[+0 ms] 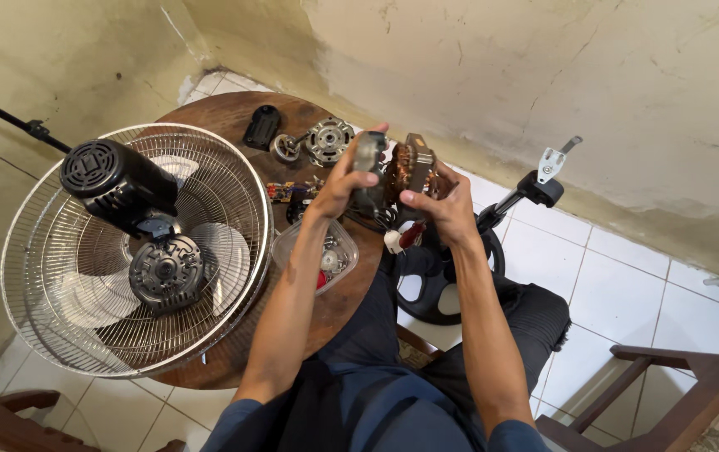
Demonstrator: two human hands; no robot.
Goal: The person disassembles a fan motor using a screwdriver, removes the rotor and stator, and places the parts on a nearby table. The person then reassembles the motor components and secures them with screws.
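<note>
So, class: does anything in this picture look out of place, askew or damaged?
Yes. The fan lies flat on the round table, taken apart, its black housing tilted on the grille. The left hand and right hand hold its bare motor core, copper windings exposed. The wall is cracked and stained.

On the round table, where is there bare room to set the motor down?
Bare wood shows on the round table at its near edge, between the fan grille and the clear tub. The far side is crowded with the black cover and metal motor parts.
</note>
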